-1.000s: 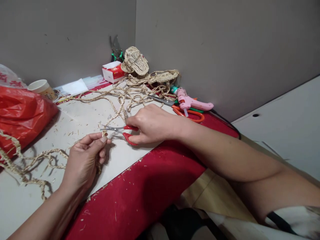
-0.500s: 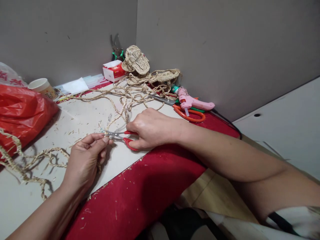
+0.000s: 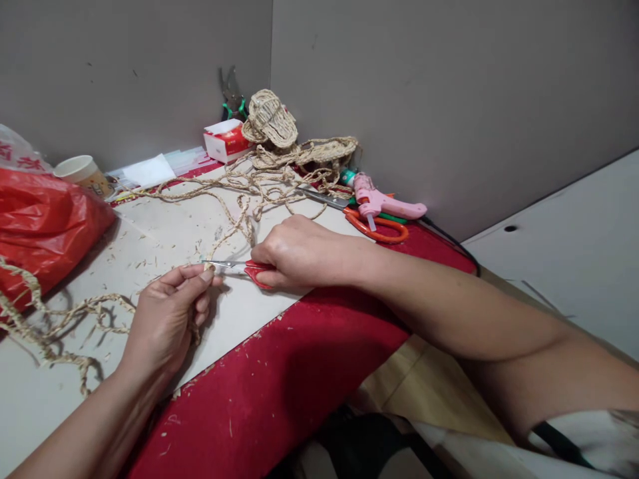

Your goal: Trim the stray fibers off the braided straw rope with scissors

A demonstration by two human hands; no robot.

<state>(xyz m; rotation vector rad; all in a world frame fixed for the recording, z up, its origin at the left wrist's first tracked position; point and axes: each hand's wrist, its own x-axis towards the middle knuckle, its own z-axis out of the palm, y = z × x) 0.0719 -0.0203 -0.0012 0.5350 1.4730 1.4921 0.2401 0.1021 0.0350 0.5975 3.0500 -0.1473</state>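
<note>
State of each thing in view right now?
Red-handled scissors: blades look closed
Right hand: shut on their handles
Braided cord: loosely looped, one part pinched
Left hand: pinching, beside the blades
Pruners: upright, blades apart
Pink glue gun: lying over orange-handled scissors
Paper cup: upright
Red bag: slumped

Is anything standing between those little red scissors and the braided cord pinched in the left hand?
Nothing visible: the right hand holds the red-handled scissors right at the braided cord, where the left hand pinches it.
</note>
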